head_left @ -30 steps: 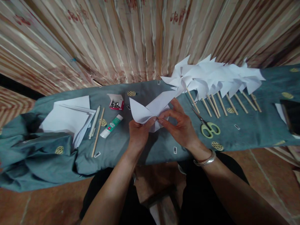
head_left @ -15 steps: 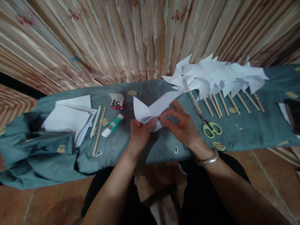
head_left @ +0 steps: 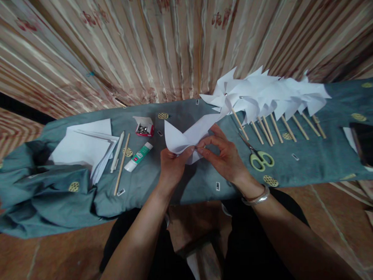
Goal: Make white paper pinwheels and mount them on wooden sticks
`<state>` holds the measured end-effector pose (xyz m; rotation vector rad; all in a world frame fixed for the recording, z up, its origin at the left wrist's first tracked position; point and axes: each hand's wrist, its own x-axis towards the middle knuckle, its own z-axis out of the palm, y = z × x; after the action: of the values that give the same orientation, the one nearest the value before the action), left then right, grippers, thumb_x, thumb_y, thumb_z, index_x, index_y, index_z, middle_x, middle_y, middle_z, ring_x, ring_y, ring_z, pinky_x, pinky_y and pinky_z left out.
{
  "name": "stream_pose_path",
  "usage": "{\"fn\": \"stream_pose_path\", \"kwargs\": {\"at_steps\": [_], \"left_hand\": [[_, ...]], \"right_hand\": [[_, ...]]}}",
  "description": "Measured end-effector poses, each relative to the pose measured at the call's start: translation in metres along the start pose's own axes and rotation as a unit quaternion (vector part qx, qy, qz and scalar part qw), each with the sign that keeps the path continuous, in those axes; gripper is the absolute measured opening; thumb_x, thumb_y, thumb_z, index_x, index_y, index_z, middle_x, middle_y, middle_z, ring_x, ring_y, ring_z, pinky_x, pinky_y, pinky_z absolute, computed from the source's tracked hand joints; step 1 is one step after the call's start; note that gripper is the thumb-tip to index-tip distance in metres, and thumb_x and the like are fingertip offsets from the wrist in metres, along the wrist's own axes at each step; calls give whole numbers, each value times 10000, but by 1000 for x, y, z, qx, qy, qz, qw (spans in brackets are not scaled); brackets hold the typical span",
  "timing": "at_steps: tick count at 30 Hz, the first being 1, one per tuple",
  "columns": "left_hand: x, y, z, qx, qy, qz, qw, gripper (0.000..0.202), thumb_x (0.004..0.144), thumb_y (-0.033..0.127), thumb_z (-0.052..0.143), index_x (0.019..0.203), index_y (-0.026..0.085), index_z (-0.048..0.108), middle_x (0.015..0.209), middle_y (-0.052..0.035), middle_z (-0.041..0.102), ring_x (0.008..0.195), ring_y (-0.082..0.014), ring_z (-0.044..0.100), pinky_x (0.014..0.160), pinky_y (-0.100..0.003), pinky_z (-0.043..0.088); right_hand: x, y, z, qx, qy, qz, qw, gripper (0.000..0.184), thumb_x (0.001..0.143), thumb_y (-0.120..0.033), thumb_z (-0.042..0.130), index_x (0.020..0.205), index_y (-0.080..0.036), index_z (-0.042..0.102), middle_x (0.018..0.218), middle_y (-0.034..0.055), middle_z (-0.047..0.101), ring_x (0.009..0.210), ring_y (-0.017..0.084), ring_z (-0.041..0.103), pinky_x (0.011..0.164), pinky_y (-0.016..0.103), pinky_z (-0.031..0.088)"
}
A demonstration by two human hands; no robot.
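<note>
My left hand (head_left: 172,167) and my right hand (head_left: 225,157) both pinch a white cut paper sheet (head_left: 186,136) just above the teal cloth-covered bench (head_left: 206,172). The fingertips of the two hands meet at the sheet's middle, where folded points come together. One long flap of the paper rises to the right toward a row of finished white paper pinwheels (head_left: 264,96) on wooden sticks. A silver bangle sits on my right wrist.
Green-handled scissors (head_left: 260,158) lie right of my right hand. Left of the hands lie a glue stick (head_left: 138,156), a red box of pins (head_left: 144,128), a pen, a wooden stick (head_left: 122,163) and a stack of white paper (head_left: 85,147). A striped curtain hangs behind.
Almost nothing: both hands keep the same pinch on the paper, with only a slight shift of the view and of the fingertips.
</note>
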<state>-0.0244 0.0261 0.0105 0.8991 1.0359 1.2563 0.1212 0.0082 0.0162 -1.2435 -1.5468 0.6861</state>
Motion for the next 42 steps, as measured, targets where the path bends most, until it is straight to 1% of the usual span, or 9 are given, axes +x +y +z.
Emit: {"fn": "stream_pose_path", "kwargs": {"at_steps": [6,12,16,22,28,32,36,39,42], "left_hand": [[0,0,1,0,-7,8,1000,177,640,202,801,817,204,785,868,-31,785,773,-174,701,786,-306,554],[-1,0,0,-3,-13,6,1000,183,640,203,810,822,207,788,857,-19,785,754,-165,697,786,-299,550],[-1,0,0,-8,-11,1,1000,181,642,213,807,822,214,788,877,-22,784,784,-180,700,808,-321,550],[-1,0,0,-20,-8,-14,1000,210,627,202,815,833,189,782,888,-41,778,797,-186,697,815,-341,548],[0,-1,0,-27,-19,1,999,200,650,195,806,848,209,784,892,-22,780,791,-163,695,797,-306,545],[0,-1,0,-23,-16,2,1000,174,663,193,793,837,210,789,872,-21,783,797,-172,702,814,-302,543],[0,-1,1,-12,-7,-7,1000,170,673,216,788,843,215,786,877,-27,784,805,-182,710,830,-319,539],[0,-1,1,-18,0,-10,1000,163,656,221,797,817,208,781,876,-36,782,805,-186,708,830,-334,540],[0,0,1,-32,11,-16,999,176,629,207,809,801,192,775,856,-37,778,785,-181,697,799,-324,544]], "right_hand": [[1,-1,-1,-2,-3,2,1000,42,833,-258,667,792,-258,673,1291,26,591,1258,242,509,1129,489,348],[0,-2,-1,-3,-5,9,1000,43,836,-268,660,795,-260,670,1309,23,586,1296,250,485,1138,514,331],[0,-1,-1,2,-3,3,1000,40,834,-266,661,798,-251,670,1322,31,580,1275,252,507,1116,504,361],[0,-2,-1,4,-7,5,1000,49,839,-260,663,791,-250,664,1262,31,604,1230,239,536,1089,484,394],[1,-3,-1,4,-10,1,1000,52,839,-259,665,788,-248,664,1227,32,610,1225,239,536,1078,463,406],[0,-4,-1,-4,-11,1,1000,52,843,-259,657,795,-247,671,1272,40,597,1261,252,512,1113,495,366],[-1,-3,-1,-11,-8,-1,1000,45,839,-267,660,795,-263,670,1327,19,583,1323,256,470,1153,522,314],[-1,-2,-1,-12,-8,-5,1000,40,838,-264,662,800,-274,668,1397,-9,542,1380,247,419,1180,513,279],[-1,-2,-2,-10,-13,-10,1000,38,841,-244,660,805,-256,668,1436,2,513,1412,240,386,1198,477,263]]}}
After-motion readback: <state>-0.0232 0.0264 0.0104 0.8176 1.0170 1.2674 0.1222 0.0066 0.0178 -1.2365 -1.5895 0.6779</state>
